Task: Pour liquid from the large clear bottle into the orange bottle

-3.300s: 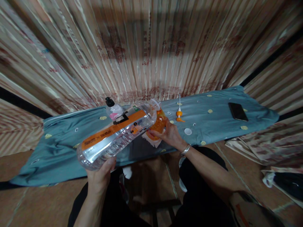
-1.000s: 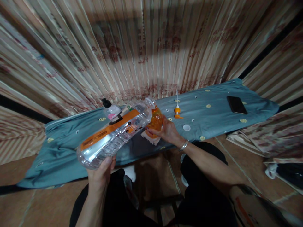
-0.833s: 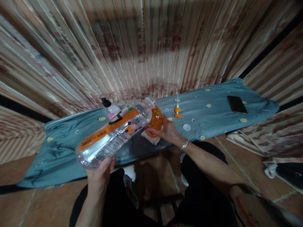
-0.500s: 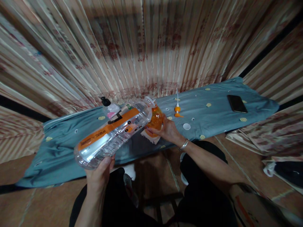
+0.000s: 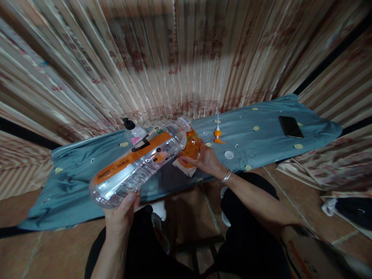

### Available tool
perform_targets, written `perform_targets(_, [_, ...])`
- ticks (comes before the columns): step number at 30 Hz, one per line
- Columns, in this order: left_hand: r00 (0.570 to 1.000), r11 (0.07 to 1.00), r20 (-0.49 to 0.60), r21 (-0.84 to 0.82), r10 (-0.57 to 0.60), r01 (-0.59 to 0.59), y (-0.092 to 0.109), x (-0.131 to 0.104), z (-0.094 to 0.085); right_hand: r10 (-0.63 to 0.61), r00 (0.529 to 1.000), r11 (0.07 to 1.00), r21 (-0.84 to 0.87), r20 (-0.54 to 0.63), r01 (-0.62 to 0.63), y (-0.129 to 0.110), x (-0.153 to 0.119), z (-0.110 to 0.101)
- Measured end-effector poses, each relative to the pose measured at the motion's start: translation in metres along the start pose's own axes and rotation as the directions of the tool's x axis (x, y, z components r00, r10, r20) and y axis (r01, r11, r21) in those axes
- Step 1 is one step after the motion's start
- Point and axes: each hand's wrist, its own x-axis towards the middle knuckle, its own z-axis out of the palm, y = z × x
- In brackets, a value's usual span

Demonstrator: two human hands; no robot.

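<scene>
Table: long and narrow, wholly draped, running across the view, under a blue-grey cloth point(image 5: 276, 147) printed with yellow ovals and small pale-edged marks
Drape: wrinkled most at the left end
Far side, left: pump bottle point(image 5: 136, 133), clear with black top, upright, lower part partly hidden
Near edge, middle: white tissue point(image 5: 186, 169), ragged-edged, partly covered by an amber bottle point(image 5: 191, 149); whether that base touches it, cannot tell
Right of middle: orange pump head point(image 5: 217, 134) lying loose, clear tube toward far edge
Just nearer: white round cap point(image 5: 229, 155), flat
Right end: black smartphone point(image 5: 291, 127), flat, well apart
</scene>
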Motion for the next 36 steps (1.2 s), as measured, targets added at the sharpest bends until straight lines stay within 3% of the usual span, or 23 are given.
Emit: perform_targets(36, [1.000,1.000,0.007,-0.010,0.004,-0.004,-0.0013,0.0000,-0.0024,0.014,1.000,0.999,-0.029,-0.022,-0.014,-0.0013,0.0003,0.0017])
